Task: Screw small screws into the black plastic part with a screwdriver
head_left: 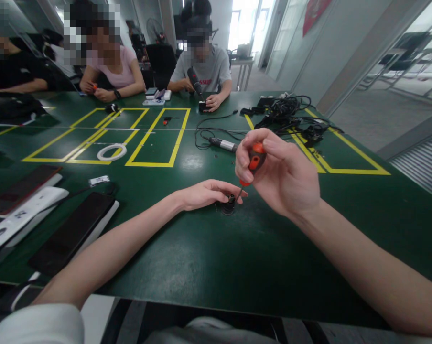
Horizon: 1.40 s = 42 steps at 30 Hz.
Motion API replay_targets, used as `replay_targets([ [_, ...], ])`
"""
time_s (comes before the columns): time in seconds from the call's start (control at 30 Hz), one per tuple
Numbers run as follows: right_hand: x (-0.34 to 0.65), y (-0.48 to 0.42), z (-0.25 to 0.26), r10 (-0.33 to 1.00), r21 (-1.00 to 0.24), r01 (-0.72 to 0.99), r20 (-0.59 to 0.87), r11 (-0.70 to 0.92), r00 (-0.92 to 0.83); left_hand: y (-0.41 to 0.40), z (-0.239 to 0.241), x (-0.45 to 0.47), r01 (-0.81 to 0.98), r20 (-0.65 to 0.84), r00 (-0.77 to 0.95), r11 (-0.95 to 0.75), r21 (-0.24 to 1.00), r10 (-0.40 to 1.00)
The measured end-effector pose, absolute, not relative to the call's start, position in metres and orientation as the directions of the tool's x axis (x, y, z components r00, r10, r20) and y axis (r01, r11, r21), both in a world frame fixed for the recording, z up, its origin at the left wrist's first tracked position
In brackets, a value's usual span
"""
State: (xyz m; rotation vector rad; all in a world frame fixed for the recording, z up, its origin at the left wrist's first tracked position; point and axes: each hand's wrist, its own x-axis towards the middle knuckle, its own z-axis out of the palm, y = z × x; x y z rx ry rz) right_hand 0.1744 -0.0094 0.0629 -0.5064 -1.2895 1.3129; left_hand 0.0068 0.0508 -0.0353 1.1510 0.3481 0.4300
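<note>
My right hand [284, 172] is closed around the short orange and dark handle of a screwdriver [256, 158]. Its thin shaft slants down and left toward a small black round part [228, 206], which sits on the green table [187, 253]. Whether the tip touches the part cannot be made out. From the left, my left hand [209, 195] reaches in with thumb and fingers around the top of the same part, steadying it against the tabletop.
Beyond my right hand lie a black and silver corded tool [223, 144] and a heap of black cables [284, 112]. A white ring [111, 152] rests inside yellow tape lines. Phones [74, 231] and a white power strip [26, 215] lie left. Across the table, a person [203, 67] holds a power screwdriver [194, 80].
</note>
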Motion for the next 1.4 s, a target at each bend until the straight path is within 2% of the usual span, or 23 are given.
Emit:
replay_targets([
  [0.37, 0.1732, -0.0107, 0.0640, 0.899, -0.893, -0.357, 0.371, 0.275, -0.233, 0.0499, -0.0325, 0.0072, -0.167, -0.008, 0.874, 0.317, 0.934, 0.486],
  [0.73, 0.1746, -0.0098, 0.0635, 0.888, -0.880, -0.369, 0.398, 0.298, -0.232, 0.0494, -0.0320, 0.0062, -0.112, -0.082, 0.856, 0.337, 0.935, 0.511],
  [1.03, 0.1730, -0.0115, 0.0650, 0.905, -0.895, -0.357, 0.360, 0.266, -0.227, 0.0506, -0.0330, 0.0069, -0.145, -0.016, 0.879, 0.300, 0.943, 0.476],
  [1.4, 0.1713, -0.0111, 0.0651, 0.897, -0.887, -0.353, 0.386, 0.297, -0.214, 0.0511, -0.0344, 0.0060, -0.125, -0.067, 0.867, 0.345, 0.930, 0.494],
])
